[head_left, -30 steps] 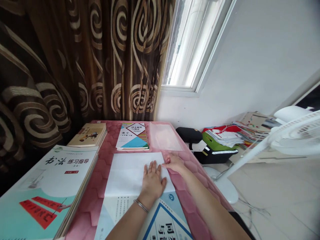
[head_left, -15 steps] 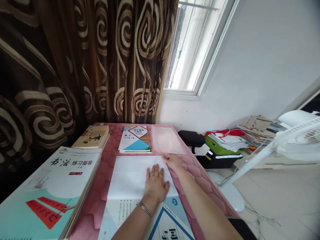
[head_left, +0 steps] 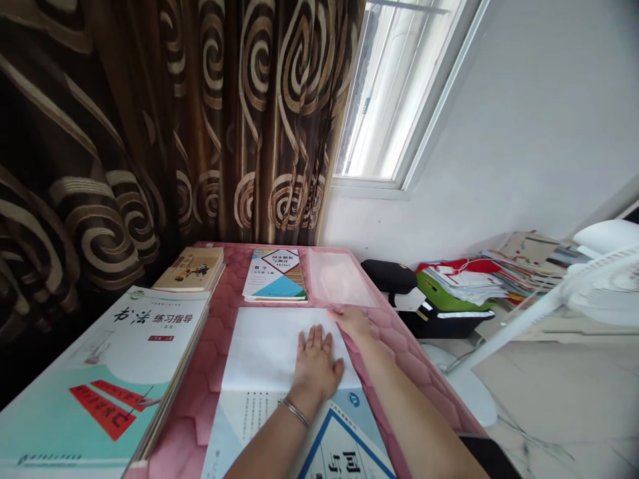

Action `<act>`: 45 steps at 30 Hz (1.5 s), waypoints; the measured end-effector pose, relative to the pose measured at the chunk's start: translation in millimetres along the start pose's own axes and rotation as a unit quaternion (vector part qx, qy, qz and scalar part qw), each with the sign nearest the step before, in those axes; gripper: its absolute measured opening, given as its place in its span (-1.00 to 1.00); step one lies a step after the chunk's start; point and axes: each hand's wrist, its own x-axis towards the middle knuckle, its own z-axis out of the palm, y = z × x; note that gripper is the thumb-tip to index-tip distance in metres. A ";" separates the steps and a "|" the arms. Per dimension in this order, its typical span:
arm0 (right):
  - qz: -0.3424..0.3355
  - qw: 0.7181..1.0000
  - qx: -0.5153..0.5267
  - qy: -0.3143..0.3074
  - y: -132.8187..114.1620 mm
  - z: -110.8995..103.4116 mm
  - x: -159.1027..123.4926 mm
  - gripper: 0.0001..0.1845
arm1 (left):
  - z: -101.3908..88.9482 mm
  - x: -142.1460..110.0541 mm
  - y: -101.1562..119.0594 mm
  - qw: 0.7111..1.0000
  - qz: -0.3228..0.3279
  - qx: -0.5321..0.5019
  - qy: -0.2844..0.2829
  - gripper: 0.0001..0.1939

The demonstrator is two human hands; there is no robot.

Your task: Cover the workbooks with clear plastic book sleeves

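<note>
A workbook (head_left: pixel 367 432) with a blue-and-white printed cover lies at the bottom of the view, and a blank white sheet (head_left: pixel 264 342) extends beyond it. My left hand (head_left: pixel 317 362) rests flat on the sheet, fingers spread, with a bangle (head_left: pixel 295 412) on the wrist. At the sheet's far right corner is my right hand (head_left: pixel 353 322), its fingertips closed on the edge; the thumb is partly hidden. Just past the sheet lie a smaller-looking maths workbook (head_left: pixel 274 273) and a translucent plastic cover (head_left: pixel 340 278).
A pink quilted cloth (head_left: pixel 192 412) covers the table. On the left are a stack of calligraphy books (head_left: pixel 104 379) and a tan book stack (head_left: pixel 192 269). A patterned curtain (head_left: pixel 219 120) hangs behind. A white fan (head_left: pixel 539 313) and a bag with papers (head_left: pixel 449 299) stand at right.
The view has shifted slightly, so things appear a little further right. My left hand stays flat on the sheet and my right hand remains at its corner.
</note>
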 end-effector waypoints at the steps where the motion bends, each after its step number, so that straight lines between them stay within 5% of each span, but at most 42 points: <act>1: 0.003 1.000 -0.009 0.000 -1.2 1.7 -0.4 -0.53 | 1.3 0.2 0.3 1.000 -0.001 -0.002 0.003 -0.30; 6: 0.001 1.000 -0.015 -0.003 -0.3 3.2 -8.0 -0.50 | -5.1 7.2 -21.9 1.000 -0.009 -0.001 -0.008 -0.35; 15: 0.007 1.000 -0.019 -0.015 -4.4 -6.1 -11.5 -0.54 | -60.5 -7.1 -145.9 0.988 -0.117 0.103 -0.009 -0.38; 18: 0.000 1.000 -0.029 -0.007 -18.0 -14.6 -15.1 -0.59 | -57.8 -9.3 -153.2 0.986 -0.117 0.122 0.001 -0.37; 21: -0.063 0.997 -0.029 0.015 -57.1 -13.0 -32.4 -0.64 | -54.1 -8.0 -150.8 0.985 -0.113 0.128 0.008 -0.37; 25: -0.234 0.972 -0.007 -0.009 -124.7 19.4 -70.5 -0.53 | -55.2 -8.0 -151.3 0.987 -0.109 0.121 -0.003 -0.37; 28: -0.314 0.947 -0.009 -0.073 -141.5 43.0 -85.8 -0.40 | -56.2 -8.8 -153.8 0.987 -0.107 0.116 -0.009 -0.38; 31: -0.236 0.965 -0.047 -0.104 -114.3 41.4 -79.3 -0.35 | -56.1 -8.6 -154.3 0.987 -0.110 0.113 -0.006 -0.36; 37: -0.132 0.984 -0.073 -0.097 -25.6 3.0 -71.4 -0.31 | -58.3 -7.8 -151.1 0.987 -0.115 0.111 -0.006 -0.35; 45: -0.096 0.994 0.048 -0.030 41.7 3.4 -172.8 -0.42 | -62.5 -6.7 -148.9 0.986 -0.122 0.117 -0.004 -0.44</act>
